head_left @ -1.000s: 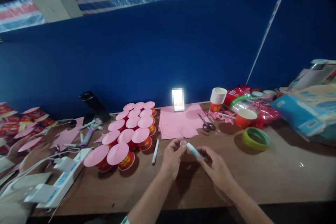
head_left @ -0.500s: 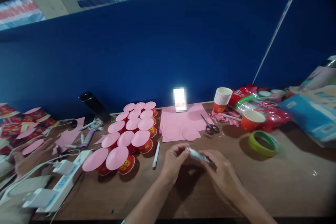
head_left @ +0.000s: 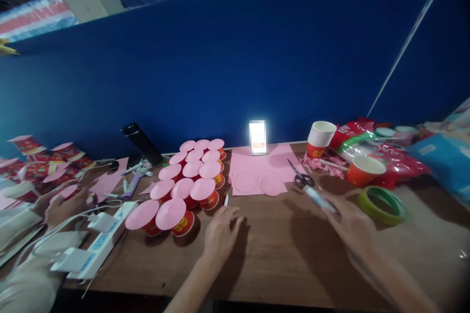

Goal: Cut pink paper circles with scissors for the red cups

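Note:
My right hand (head_left: 348, 222) grips a white and light-blue tube (head_left: 318, 199), perhaps a glue stick, blurred and held just in front of black-handled scissors (head_left: 304, 180). Low over the table, my left hand (head_left: 222, 232) has curved fingers, with thumb and forefinger apart. Beneath it lies a white marker pen (head_left: 226, 200); only one end shows, and whether the fingers touch it is hidden. To its left stand several red paper cups (head_left: 183, 225) topped with pink paper discs (head_left: 171, 213). Pink paper sheets (head_left: 290, 160) lie ahead, with a loose pink disc (head_left: 270, 184) on them.
At right are a green tape roll (head_left: 382, 205), a single paper cup (head_left: 365, 168), stacked cups (head_left: 320, 138) and a red plastic bag (head_left: 407, 164). A white power strip (head_left: 105, 244) lies left. Beyond it, another person's hands (head_left: 68, 210) hold a pink disc. A lit phone (head_left: 258, 138) stands behind.
My hands have parted. The right carried the tube rightward towards the scissors; the left let go of the tube and moved left over the marker pen. The view has shifted slightly.

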`<state>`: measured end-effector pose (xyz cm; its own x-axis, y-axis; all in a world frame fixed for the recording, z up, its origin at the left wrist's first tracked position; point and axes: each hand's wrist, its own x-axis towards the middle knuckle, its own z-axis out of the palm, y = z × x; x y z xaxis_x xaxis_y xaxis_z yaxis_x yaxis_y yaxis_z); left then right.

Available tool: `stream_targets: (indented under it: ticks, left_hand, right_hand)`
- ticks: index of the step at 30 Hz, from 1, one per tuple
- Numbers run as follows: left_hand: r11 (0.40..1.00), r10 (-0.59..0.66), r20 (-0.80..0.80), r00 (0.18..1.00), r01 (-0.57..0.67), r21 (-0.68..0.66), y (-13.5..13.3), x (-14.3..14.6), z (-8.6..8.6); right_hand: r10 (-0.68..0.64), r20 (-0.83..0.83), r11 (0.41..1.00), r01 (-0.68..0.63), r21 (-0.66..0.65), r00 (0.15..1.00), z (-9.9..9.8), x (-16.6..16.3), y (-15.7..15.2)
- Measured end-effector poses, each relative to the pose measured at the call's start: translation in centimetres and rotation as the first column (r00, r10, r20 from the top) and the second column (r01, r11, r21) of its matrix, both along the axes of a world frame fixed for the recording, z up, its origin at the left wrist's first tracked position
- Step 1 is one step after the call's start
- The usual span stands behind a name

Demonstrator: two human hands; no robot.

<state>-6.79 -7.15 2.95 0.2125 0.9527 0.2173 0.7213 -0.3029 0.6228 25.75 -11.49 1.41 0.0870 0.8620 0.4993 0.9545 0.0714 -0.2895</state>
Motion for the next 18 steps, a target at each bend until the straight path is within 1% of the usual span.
stream_targets:
  ticks: [2,3,5,7,8,10,12,13,16,18]
  left_hand:
    - [0.993,0.099,-0.231,0.968,-0.080,0.090,0.1,-2.0,-0.2]
    - [0.989,0.127,-0.306,0.943,-0.098,0.110,0.1,-2.7,-0.4]
    - [0.987,0.155,-0.391,0.907,-0.127,0.097,0.0,-3.5,-0.8]
    - [0.990,0.141,-0.409,0.902,-0.129,0.057,0.0,-3.7,-1.1]
    - [0.991,0.130,-0.397,0.909,-0.123,0.043,0.0,-3.8,-1.2]
    - [0.993,0.120,-0.340,0.933,-0.114,0.039,0.0,-4.0,-1.3]
    - [0.992,0.126,-0.251,0.960,-0.118,0.046,0.0,-4.3,-1.4]
    - [0.992,0.126,-0.200,0.972,-0.120,0.044,-0.1,-4.4,-1.3]
    - [0.996,0.093,-0.038,0.995,-0.093,0.001,-0.7,-4.0,-0.9]
    - [0.997,0.046,0.078,0.996,-0.041,-0.071,-1.2,-3.0,-0.5]
  right_hand:
    - [-0.118,0.124,0.992,0.123,-0.038,0.985,-0.4,2.2,0.7]
    - [-0.149,0.191,0.984,0.164,-0.067,0.970,-0.6,3.0,1.1]
    - [-0.179,0.292,0.967,0.222,-0.123,0.940,-0.7,3.7,1.7]
    - [-0.182,0.346,0.959,0.245,-0.146,0.920,-0.6,3.5,1.9]
    - [-0.185,0.355,0.961,0.244,-0.130,0.916,-0.4,3.2,1.9]
    - [-0.195,0.349,0.972,0.229,-0.059,0.917,0.0,2.5,1.8]
    - [-0.197,0.324,0.979,0.206,0.006,0.925,0.2,1.8,1.5]
    - [-0.185,0.307,0.982,0.190,0.014,0.933,0.3,1.5,1.3]
    - [-0.085,0.231,0.996,0.089,-0.005,0.969,0.1,0.3,1.1]
    - [0.003,0.160,1.000,-0.002,-0.010,0.987,0.0,-1.0,1.0]
